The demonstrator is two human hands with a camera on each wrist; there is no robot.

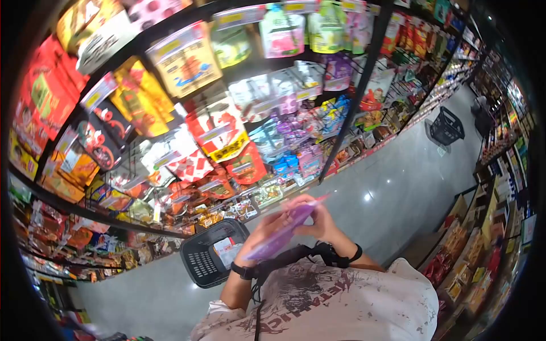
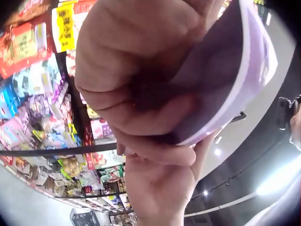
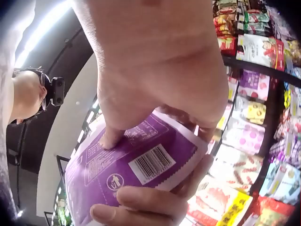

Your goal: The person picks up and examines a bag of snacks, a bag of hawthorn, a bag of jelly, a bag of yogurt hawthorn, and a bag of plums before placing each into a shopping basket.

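Observation:
A purple snack bag (image 1: pixel 278 236) with white edges is held between both hands in front of the chest. My left hand (image 1: pixel 263 228) grips it from the shelf side, its fingers curled round the bag in the left wrist view. From the other side my right hand (image 1: pixel 322 223) holds the bag. In the right wrist view, the right thumb (image 3: pixel 110 138) presses on the printed back of the purple bag (image 3: pixel 101 176), near a barcode (image 3: pixel 152 164). Left-hand fingers (image 3: pixel 146 202) lie across its lower part there. The bag's front is hidden in that view.
A black shopping basket (image 1: pixel 196 274) stands on the floor by the left forearm, with a white-and-red package (image 1: pixel 226 250) inside. Shelves of hanging snack bags (image 1: pixel 219 133) line the left side. Farther down the aisle is another black basket (image 1: pixel 445 126). Stocked shelves (image 1: pixel 472 244) run along the right.

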